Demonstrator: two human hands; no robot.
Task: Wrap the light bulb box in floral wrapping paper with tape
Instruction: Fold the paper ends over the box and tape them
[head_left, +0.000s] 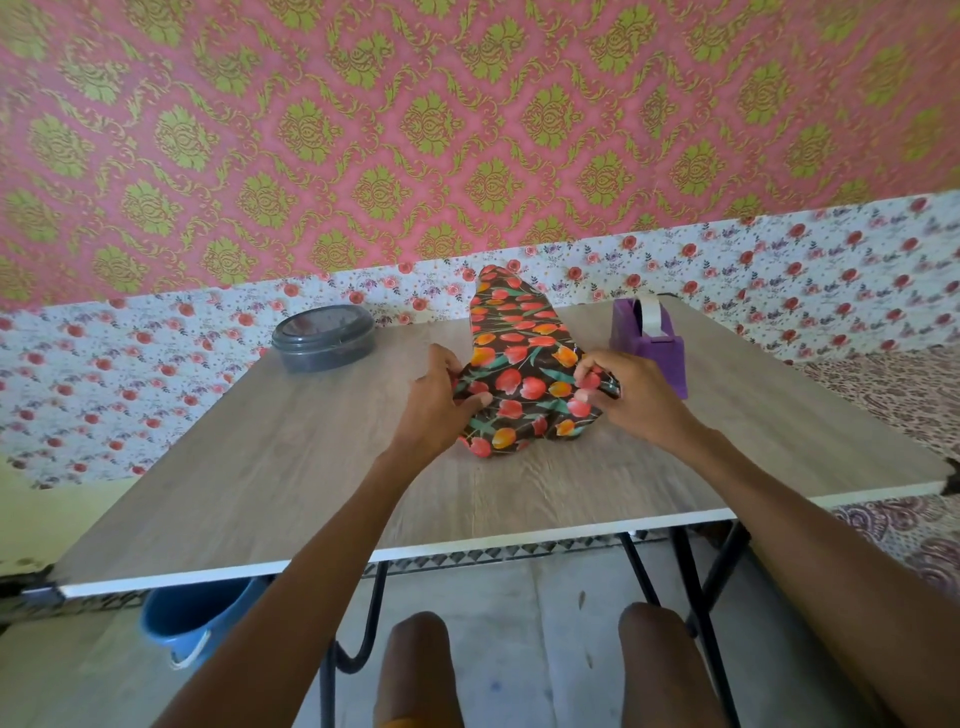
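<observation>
Left hand (440, 408) and right hand (636, 397) pinch the loose wrapping paper (519, 364), which likely needs pulling taut before taping.

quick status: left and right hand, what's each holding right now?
Left hand: grips the left side of the floral wrapping paper.
Right hand: pinches the right side of the same paper.
</observation>
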